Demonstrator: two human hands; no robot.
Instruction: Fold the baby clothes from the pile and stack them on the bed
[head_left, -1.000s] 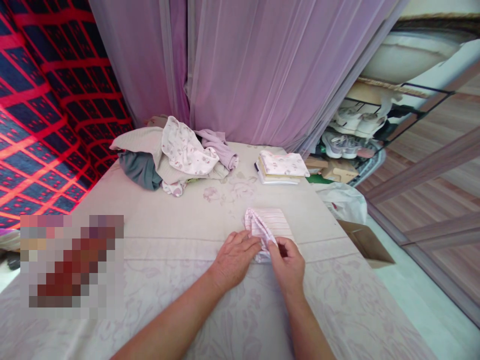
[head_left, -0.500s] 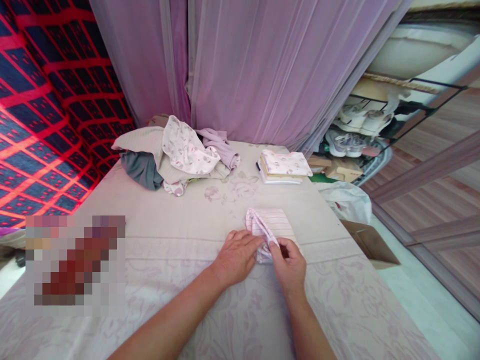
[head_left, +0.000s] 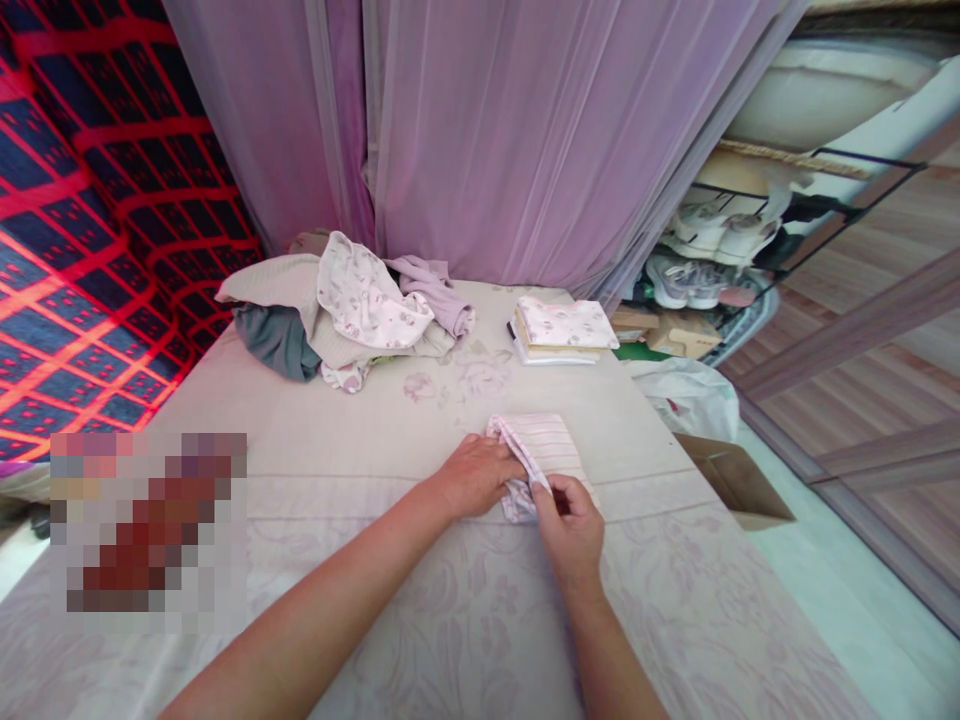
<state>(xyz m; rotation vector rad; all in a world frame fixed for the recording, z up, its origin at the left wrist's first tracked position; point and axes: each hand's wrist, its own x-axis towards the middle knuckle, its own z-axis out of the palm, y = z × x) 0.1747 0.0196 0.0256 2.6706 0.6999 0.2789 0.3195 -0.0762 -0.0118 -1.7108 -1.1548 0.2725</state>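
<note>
Garment in hand: a small pink-striped cloth (head_left: 544, 452), part folded, lying on the bed sheet (head_left: 420, 620) just right of the frame's centre.
Left hand: the left hand (head_left: 474, 477) lies palm down on the cloth's left edge, fingers together, pressing the fold flat against the sheet.
Right hand: the right hand (head_left: 571, 525) sits at the cloth's lower right corner, thumb and forefinger pinching a gathered bit of the fabric; the other fingers are curled under.
Step, as it looks: a fold being made in the striped piece, one hand anchoring while the other draws the fabric.
Doing it well: keep the pressing hand low and flat so the finished layers do not slide; carry the pinched edge over in line with the stripes so corners meet; smooth outward from the crease, since the bunched lower edge looks likely to trap a wrinkle.
Folded stack: folded clothes (head_left: 564, 332) in a neat pile above and right of centre, apart from the hands.
Unfolded heap: loose garments (head_left: 345, 312) piled in the upper middle-left, before the purple curtain (head_left: 525, 140).
Right edge: a shoe rack (head_left: 720, 270), a cardboard box (head_left: 735, 482) on the floor.
</note>
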